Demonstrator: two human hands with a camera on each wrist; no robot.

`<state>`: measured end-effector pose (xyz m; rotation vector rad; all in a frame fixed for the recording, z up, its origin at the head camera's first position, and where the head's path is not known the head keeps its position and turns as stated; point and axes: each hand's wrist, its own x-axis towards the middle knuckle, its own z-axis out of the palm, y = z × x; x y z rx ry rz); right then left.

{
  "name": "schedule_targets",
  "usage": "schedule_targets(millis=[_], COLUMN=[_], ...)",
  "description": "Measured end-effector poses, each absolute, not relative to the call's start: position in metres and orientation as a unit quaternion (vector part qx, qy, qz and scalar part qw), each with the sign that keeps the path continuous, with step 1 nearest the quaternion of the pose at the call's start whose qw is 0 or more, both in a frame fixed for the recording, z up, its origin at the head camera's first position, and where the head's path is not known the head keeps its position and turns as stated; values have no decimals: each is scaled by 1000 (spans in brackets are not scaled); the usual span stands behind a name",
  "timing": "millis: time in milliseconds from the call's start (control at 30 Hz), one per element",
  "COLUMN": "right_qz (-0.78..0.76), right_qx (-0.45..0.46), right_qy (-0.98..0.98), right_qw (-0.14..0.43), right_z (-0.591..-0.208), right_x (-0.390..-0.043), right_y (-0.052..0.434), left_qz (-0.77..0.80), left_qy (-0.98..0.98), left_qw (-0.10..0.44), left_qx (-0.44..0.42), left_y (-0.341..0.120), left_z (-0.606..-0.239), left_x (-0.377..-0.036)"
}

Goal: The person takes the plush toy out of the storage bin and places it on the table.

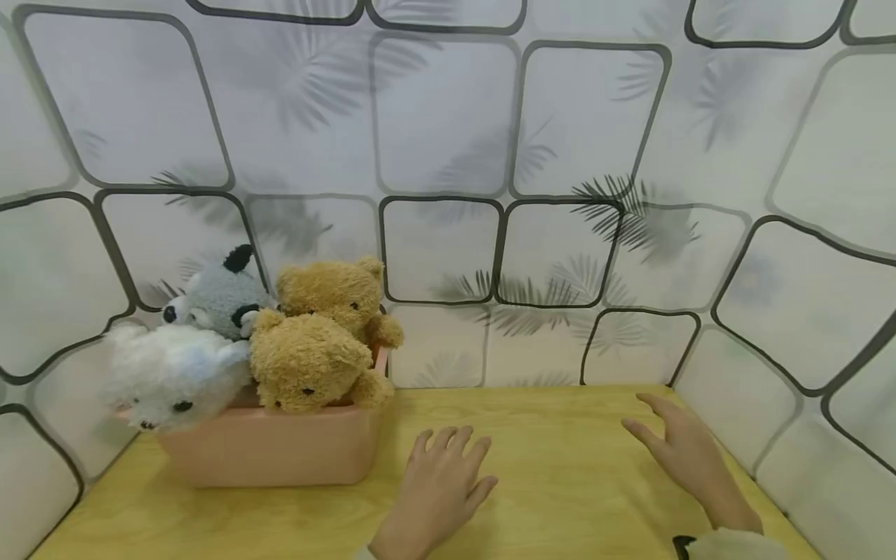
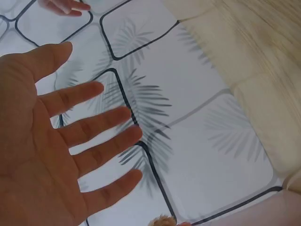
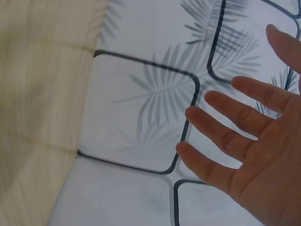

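My left hand (image 1: 442,484) is over the front middle of the wooden table, fingers spread and holding nothing. In the left wrist view its palm (image 2: 42,150) faces the camera with the fingers apart. My right hand (image 1: 682,455) is at the table's right side, also holding nothing, its fingers extended in the right wrist view. Nearest to the left hand is a pink bin (image 1: 280,449) filled with plush toys. At its front sit a white plush animal (image 1: 178,373) and a tan teddy bear (image 1: 308,362); behind them are a grey plush animal (image 1: 220,299) and another tan bear (image 1: 329,288).
The light wooden table (image 1: 553,467) meets patterned walls (image 1: 448,249) at the back and both sides. The bin stands on the left part of the table, close to the left wall. A dark band (image 1: 684,546) shows at the right sleeve (image 1: 735,544).
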<state>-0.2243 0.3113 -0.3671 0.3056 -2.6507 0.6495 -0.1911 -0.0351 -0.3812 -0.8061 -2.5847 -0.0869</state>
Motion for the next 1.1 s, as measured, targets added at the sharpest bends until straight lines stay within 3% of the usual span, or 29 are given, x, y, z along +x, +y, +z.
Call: schedule_targets(millis=[267,533,800,1100], right_qz=[329,391,403,423], right_qx=[147,146,159,173], right_qy=[-902,-889,-881,-871], right_qw=[238,187,188,180], right_z=[-354,-350,-351,-348], right_x=[-236,-240,-243,-249], right_y=[291,274,262,245], left_qz=[5,14,18,24], left_qy=[-900,-887,-894,-885], left_qw=[281,314,308,344], left_qx=[-333,-337,-325,-312], left_y=[-57,-82,-95,-114], left_z=[-376,-377,-380,-376], left_x=[-179,-174,-172,-169])
